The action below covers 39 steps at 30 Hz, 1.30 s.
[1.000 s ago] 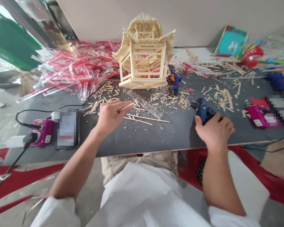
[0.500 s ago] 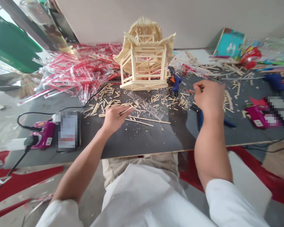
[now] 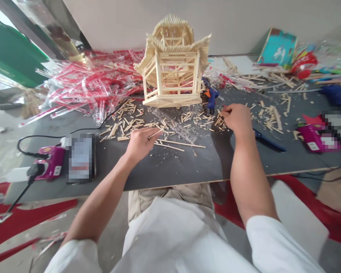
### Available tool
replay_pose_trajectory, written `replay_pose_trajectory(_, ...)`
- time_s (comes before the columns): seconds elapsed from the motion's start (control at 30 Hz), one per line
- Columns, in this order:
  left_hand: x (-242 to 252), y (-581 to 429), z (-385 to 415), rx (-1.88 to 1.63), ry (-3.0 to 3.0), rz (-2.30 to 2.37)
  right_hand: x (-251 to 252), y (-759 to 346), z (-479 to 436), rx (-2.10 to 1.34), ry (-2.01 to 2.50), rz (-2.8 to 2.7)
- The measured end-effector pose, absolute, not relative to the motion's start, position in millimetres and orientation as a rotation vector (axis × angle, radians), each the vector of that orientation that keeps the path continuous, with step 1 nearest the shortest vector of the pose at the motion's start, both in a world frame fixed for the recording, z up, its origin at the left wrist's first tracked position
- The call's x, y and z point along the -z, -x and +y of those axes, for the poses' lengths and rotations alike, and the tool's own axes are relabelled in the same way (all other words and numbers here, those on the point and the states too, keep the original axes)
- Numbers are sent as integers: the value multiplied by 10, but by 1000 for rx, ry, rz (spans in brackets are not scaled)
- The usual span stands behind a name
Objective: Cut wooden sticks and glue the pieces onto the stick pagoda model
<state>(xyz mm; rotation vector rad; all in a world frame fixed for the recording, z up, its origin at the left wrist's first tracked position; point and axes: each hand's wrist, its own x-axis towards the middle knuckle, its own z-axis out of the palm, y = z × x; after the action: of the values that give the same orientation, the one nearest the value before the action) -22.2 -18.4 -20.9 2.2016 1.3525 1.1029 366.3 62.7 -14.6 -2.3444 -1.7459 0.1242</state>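
A pagoda-like model house [image 3: 173, 64] built of thin wooden sticks stands at the back middle of the dark table [image 3: 170, 167]. My left hand [image 3: 140, 142] rests on the table in front of it, fingers closed on a thin wooden stick [image 3: 155, 132]. My right hand [image 3: 238, 117] lies to the right, fingers pinched at a small pile of short stick pieces [image 3: 220, 121]; what the pinch holds is too small to make out. A blue glue gun [image 3: 267, 140] lies flat just right of that hand. Two long sticks [image 3: 182, 144] lie between my hands.
Red and clear plastic wrappers [image 3: 91, 83] are heaped at the back left. A phone [image 3: 80, 157] and a magenta device [image 3: 47, 167] with a cable sit at the left. A second glue gun [image 3: 210, 96] stands by the model. Another magenta device [image 3: 315, 138] and craft clutter fill the right.
My right hand let go of the blue glue gun, rose over the table, then came down to the left onto the stick pieces. My left hand kept its stick and barely shifted.
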Motion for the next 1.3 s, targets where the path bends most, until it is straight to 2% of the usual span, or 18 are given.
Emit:
replay_pose_trajectory(0.27, 223, 226, -164, -1100, -2222, 1348, 250, -3610, 626, -196, 2297, -1645)
replay_pose_trajectory(0.53, 242, 241, -143, -1180, -2232, 1318, 289, -3612, 623, -95, 2236, -1675)
replay_pose_trajectory(0.9, 164, 185, -186, -1232, -2235, 1318, -335, -3108, 67, 280, 1483, -1431)
replay_pose_trajectory(1.0, 161, 161, -198, -1240, -2224, 1333, -374, -2804, -74, 162, 1151, -1557)
replay_pose_trajectory(1.1, 141, 136, -206, -1247, -2206, 1341, -331, -2586, -134, -110, 915, -1819)
replay_pose_trajectory(1.2, 106, 113, -213, -1241, -2198, 1351, -259, -2451, -141, -396, 811, -2062)
replay_pose_trajectory(1.3, 80, 95, -218, -1240, -2170, 1356, -156, -2350, -120, -531, 825, -2165)
